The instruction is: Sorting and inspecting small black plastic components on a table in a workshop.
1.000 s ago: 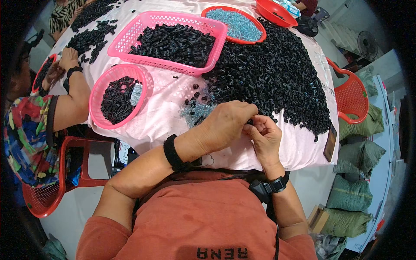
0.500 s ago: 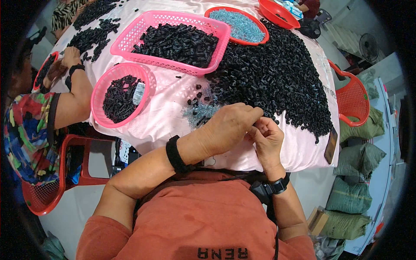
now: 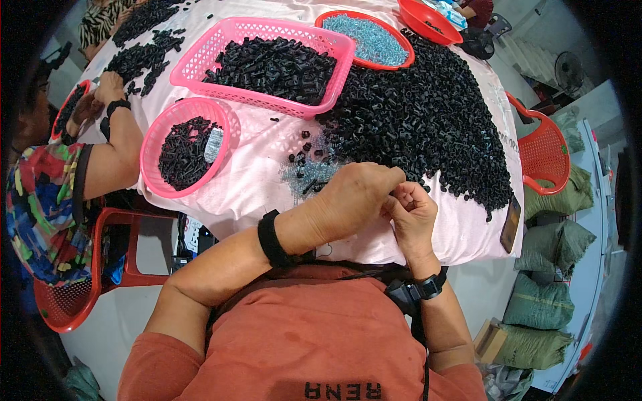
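My left hand and my right hand meet fingertip to fingertip just above the near edge of the table. Both are closed in a pinch, and the fingers hide whatever they hold. Right behind them spreads a large heap of small black plastic parts. Beside my left hand lies a little pile of clear bluish springs or similar small pieces, with several loose black parts among them.
A rectangular pink basket and a round pink basket hold black parts. At the back, a red tray holds clear bluish pieces. A phone-like slab lies at the right edge. A co-worker's arm is on the left.
My left hand has shifted very slightly downward, still against the right. Otherwise the scene looks the same.
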Tool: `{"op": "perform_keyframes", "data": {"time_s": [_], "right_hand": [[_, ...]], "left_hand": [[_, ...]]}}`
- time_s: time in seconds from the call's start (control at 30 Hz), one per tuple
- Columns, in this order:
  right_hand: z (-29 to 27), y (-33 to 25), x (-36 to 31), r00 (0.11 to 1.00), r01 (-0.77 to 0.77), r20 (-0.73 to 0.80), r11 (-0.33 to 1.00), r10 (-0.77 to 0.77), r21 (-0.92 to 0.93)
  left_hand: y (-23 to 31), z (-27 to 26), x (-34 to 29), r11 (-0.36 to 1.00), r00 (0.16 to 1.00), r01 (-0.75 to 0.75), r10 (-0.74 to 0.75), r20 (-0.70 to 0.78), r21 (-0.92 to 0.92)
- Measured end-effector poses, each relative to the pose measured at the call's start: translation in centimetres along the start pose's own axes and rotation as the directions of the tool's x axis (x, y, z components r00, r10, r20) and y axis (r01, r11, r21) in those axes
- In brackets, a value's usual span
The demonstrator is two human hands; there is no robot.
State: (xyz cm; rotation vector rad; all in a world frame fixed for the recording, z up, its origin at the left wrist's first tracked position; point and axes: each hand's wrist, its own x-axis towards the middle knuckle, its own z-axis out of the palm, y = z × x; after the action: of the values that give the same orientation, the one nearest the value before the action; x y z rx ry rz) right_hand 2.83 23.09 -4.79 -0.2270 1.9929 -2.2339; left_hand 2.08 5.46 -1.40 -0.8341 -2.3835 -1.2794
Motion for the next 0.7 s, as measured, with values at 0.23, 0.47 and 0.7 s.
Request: {"op": "perform_keyframes", "data": {"time_s": [0.23, 0.47, 0.7], "right_hand": [[0.3, 0.0, 0.0, 0.997, 0.075, -0.021, 0.992, -0.077, -0.097], [0.1, 0.2, -0.1, 0.995, 0.086, -0.037, 0.988, -0.092, -0.128], [-0.2, 0.8, 0.1, 0.990, 0.100, -0.080, 0.983, -0.113, -0.153]], "left_hand": [[-0.2, 0.6, 0.0, 0.995, 0.995, 0.084, -0.086, -0.045, -0.053], [0.1, 0.5, -0.2, 0.983, 0.983, 0.182, -0.183, -0.034, -0.040], [0.7, 1.4, -0.6, 0.968, 1.000, 0.003, -0.002, -0.006, 0.252]]}}
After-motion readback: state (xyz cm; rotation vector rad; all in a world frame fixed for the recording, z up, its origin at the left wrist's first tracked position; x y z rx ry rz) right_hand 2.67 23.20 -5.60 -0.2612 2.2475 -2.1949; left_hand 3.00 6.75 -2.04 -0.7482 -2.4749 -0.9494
